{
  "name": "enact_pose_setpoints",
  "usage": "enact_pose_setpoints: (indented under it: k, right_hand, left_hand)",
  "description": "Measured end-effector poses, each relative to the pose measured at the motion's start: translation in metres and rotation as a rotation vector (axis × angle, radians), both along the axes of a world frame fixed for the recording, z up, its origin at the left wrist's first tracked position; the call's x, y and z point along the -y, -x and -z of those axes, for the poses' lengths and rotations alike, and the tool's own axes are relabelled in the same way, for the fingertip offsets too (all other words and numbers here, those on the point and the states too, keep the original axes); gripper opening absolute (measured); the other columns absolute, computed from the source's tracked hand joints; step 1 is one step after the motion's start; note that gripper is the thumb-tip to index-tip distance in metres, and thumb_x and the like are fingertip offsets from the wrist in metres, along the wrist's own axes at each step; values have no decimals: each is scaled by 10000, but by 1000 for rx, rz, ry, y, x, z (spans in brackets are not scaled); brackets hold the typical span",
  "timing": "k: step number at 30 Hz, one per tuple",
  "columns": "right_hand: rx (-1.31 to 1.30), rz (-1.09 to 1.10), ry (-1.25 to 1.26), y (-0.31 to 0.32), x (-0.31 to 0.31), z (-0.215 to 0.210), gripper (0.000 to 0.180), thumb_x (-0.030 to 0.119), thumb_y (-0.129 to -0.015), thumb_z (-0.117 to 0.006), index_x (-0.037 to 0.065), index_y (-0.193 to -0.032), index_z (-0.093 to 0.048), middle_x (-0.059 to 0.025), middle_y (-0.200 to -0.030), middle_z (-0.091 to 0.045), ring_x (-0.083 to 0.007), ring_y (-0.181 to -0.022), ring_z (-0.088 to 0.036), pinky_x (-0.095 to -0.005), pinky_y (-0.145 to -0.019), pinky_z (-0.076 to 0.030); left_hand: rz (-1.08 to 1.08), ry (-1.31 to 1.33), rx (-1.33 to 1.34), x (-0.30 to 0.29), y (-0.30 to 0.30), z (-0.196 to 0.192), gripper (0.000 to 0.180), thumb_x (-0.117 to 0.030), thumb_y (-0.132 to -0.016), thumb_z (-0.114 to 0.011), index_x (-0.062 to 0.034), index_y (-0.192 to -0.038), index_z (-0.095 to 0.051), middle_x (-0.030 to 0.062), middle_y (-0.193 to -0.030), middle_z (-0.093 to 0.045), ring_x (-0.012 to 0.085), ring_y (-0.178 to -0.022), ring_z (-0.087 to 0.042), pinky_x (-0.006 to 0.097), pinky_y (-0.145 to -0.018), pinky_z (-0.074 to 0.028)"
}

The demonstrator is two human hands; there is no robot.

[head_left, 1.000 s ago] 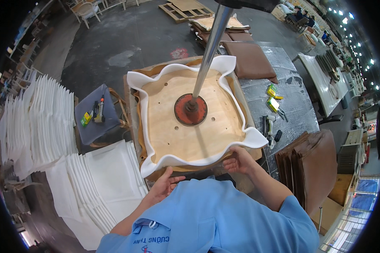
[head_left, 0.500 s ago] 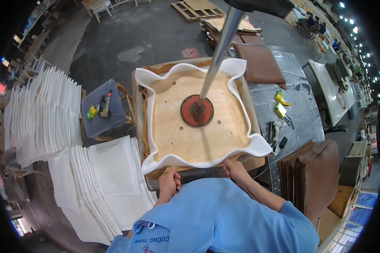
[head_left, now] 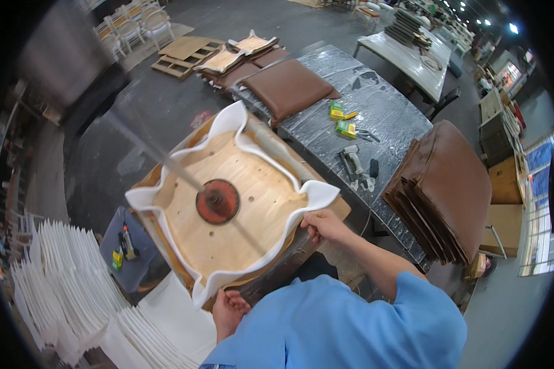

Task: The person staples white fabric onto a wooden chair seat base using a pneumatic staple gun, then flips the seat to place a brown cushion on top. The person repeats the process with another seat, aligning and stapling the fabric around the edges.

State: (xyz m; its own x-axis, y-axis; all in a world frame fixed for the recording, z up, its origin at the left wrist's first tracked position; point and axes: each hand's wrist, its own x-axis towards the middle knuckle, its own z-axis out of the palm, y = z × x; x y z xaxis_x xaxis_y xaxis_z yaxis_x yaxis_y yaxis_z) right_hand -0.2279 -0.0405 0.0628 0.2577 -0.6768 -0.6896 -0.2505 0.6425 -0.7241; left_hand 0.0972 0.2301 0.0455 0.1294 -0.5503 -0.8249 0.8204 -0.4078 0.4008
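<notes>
A square plywood seat board (head_left: 261,184) lies on the bench with a white foam sheet (head_left: 271,255) turned up in waves around it. A red round press disc (head_left: 218,201) on a metal rod (head_left: 160,150) rests on the board. Under the foam, the tan edge of a cover sheet (head_left: 276,261) shows. My right hand (head_left: 324,226) is closed on that cover edge, just below the foam's right corner. At the near corner, my left hand (head_left: 229,312) is closed with curled fingers against the cover edge; the foam and fingers partly hide what it grips.
To the right, a plastic-covered table (head_left: 326,74) bears a brown cushion (head_left: 288,88), green-yellow boxes (head_left: 346,128) and a staple gun (head_left: 352,163). Brown covers (head_left: 443,190) are stacked beside it. White foam sheets (head_left: 74,289) and a small stool (head_left: 129,246) with tools stand left.
The view has swung to the right, so the board now appears slanted. My right hand has moved along the edge to the foam's right corner; my left hand stays near the other near corner.
</notes>
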Motion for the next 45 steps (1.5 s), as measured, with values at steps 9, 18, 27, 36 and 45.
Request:
enact_pose_setpoints:
  k: [9, 18, 27, 36, 45]
  right_hand:
    - [-109, 475, 271, 182, 194, 77, 257, 274, -1081, -732, 24, -1070, -794, -62, -818, -741, -126, -634, -692, -307, -595, -567]
    - [-1057, -5, 269, 299, 324, 294, 747, 354, -881, -839, 65, -1552, -684, -167, -1388, -795, -334, -1268, -769, -437, -1109, -565]
    - [-970, 87, 219, 291, 362, 327, 741, 273, -804, -846, 20, -1473, -651, -255, -1434, -737, -442, -1356, -697, -494, -1154, -524]
    - [-134, 319, 503, 231, 209, 200, 692, 97, -903, -937, 19, -1495, -587, -115, -1371, -706, -261, -1251, -651, -392, -1111, -488]
    - [-13, 206, 407, 177, 5, 39, 722, 240, -924, -966, 1, -1519, -634, -77, -1325, -746, -202, -1159, -712, -367, -1003, -570]
  left_hand:
    - [831, 612, 894, 134, 113, -69, 411, -150, -1033, -798, 28, -1398, -735, 190, -1412, -752, 322, -1303, -715, 395, -1145, -536]
    - [838, 159, 1766, 206, 188, 1, 583, -84, -852, -884, -21, -1398, -690, 180, -1288, -659, 419, -1204, -616, 503, -1079, -489]
    - [766, 140, 1793, 226, 196, 0, 412, -28, -807, -807, -81, -1216, -790, 109, -1139, -694, 353, -1097, -643, 466, -988, -497]
    - [880, 299, 1774, 250, 176, -37, 107, -129, -927, -809, -64, -1002, -770, 133, -1022, -729, 381, -949, -705, 501, -847, -546]
    - [709, 455, 1771, 259, 140, 6, 227, -242, -999, -774, -37, -902, -765, 185, -898, -744, 422, -884, -728, 556, -812, -571]
